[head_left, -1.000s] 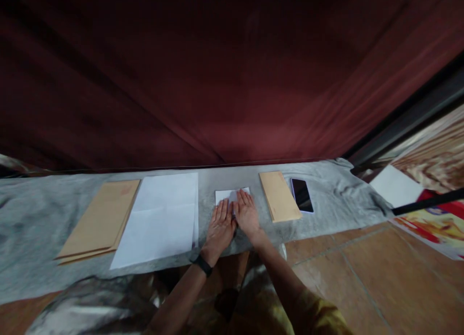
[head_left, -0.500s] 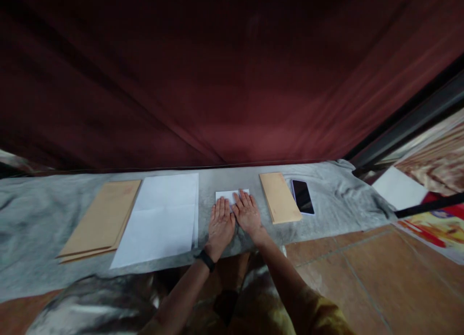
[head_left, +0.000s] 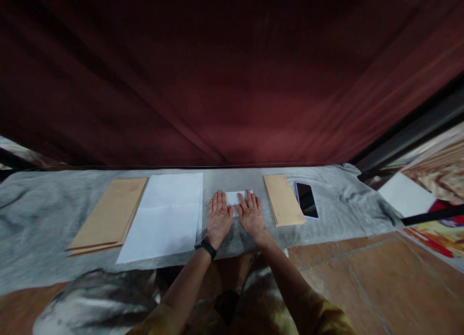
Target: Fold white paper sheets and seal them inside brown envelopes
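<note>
A small folded white sheet of paper (head_left: 232, 198) lies on the grey cloth in front of me, partly covered by both hands. My left hand (head_left: 219, 216) is flat over its left end, palm down, fingers stretched forward. On its right part rests my right hand (head_left: 251, 215), also palm down with fingers spread. Neither hand grips anything. To the left are large white sheets of paper (head_left: 165, 219) with a crease across the middle. Right of my hands lies a narrow brown envelope (head_left: 284, 199).
Larger brown envelopes (head_left: 108, 211) are stacked at the far left. A phone (head_left: 306, 199) with a dark screen lies beside the narrow envelope. The grey cloth (head_left: 344, 204) covers the long surface, and a dark red curtain (head_left: 232, 83) hangs behind it. Tiled floor (head_left: 362, 272) shows at the lower right.
My left hand has slid left across the folded paper, widening the gap between the hands and uncovering more of the paper. The whole view has shifted slightly.
</note>
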A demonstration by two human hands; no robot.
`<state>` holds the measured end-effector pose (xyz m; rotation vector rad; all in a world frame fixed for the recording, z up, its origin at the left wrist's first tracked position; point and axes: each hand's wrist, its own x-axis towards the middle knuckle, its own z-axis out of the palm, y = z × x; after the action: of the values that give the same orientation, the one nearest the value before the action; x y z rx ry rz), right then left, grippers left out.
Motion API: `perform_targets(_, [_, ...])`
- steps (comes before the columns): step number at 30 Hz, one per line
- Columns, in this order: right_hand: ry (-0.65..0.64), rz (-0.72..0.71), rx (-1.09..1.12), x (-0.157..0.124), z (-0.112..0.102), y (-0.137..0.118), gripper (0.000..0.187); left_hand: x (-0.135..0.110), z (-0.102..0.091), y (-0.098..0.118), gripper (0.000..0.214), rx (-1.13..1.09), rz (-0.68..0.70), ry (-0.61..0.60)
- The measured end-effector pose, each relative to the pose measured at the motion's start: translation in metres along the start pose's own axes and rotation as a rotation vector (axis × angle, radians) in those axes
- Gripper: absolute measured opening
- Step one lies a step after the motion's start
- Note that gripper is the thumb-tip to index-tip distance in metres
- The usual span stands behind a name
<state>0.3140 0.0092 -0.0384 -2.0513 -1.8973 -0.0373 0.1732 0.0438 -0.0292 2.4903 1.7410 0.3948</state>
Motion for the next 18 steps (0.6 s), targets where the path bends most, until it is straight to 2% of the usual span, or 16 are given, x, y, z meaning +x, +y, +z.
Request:
perform_targets(5, [-0.039,0.037,-0.029,0.001,-0.002,-0.003,0.053,-0.008,-0.004,-0.005,0.061,0.007,-0.015,0.038])
perform_targets(12, [0.017,0.034,-0.001,0.0,-0.002,-0.003,0.051,-0.026,-0.022,-0.001,0.05,-0.078,0.011,-0.029])
perform_targets(15, [0.017,0.035,0.008,0.0,-0.002,-0.004,0.052,-0.022,-0.027,0.0,0.046,-0.177,-0.059,-0.017])
perform_targets(18, [-0.009,0.043,0.007,0.0,-0.003,-0.004,0.052,-0.006,-0.029,-0.001,0.045,-0.347,-0.226,-0.04])
